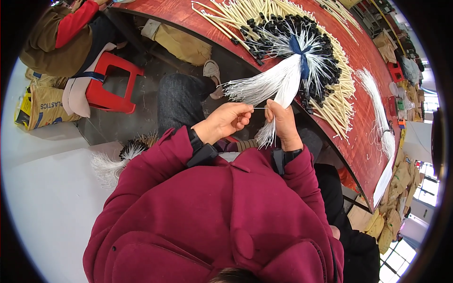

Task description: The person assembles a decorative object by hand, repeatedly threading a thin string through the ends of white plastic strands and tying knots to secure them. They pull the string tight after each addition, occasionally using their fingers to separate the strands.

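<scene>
My left hand (pixel 225 121) is closed in a pinch on one thin white string (pixel 259 108), drawn taut between my two hands. A few centimetres to its right, my right hand (pixel 282 123) closes on a lock of the white strings (pixel 289 89), whose loose ends hang below the fingers. These strings belong to a large bundle (pixel 252 88) that spills over the table edge. A dark blue cloth strip (pixel 304 63) ties the bundle. Around it fan many cream-coloured sticks (pixel 347 94) with black end pieces (pixel 330 45).
The reddish wooden table (pixel 361 155) curves along my right. Another hank of white strings (pixel 375 96) lies on it. At left are a red plastic stool (pixel 113 82), a seated person in brown and red (pixel 61 42), and a bundle with white strings (pixel 113 165) beside my left arm.
</scene>
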A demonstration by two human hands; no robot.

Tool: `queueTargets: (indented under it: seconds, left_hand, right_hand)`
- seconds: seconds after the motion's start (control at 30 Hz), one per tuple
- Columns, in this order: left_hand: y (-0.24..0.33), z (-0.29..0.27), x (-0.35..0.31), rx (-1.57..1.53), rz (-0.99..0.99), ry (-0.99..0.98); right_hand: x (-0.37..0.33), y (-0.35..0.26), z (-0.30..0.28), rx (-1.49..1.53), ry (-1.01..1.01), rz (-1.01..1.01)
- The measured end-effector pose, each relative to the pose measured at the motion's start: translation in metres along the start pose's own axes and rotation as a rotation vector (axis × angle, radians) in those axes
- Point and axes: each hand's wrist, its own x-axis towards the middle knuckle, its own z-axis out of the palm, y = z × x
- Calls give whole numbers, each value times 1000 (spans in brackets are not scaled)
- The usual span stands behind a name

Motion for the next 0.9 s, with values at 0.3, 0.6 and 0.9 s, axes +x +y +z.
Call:
queueTargets:
  seconds: [0.3, 0.6, 0.9]
  left_hand:
    - [-3, 0, -3, 208, 66, -7]
    - [2, -14, 5, 1167, 1126, 493]
    - [-8, 20, -15, 687, 212, -25]
  right_hand:
    - [2, 7, -6, 77, 14, 1]
    - [0, 8, 6, 69, 7, -24]
    - [-1, 10, 8, 64, 123, 9]
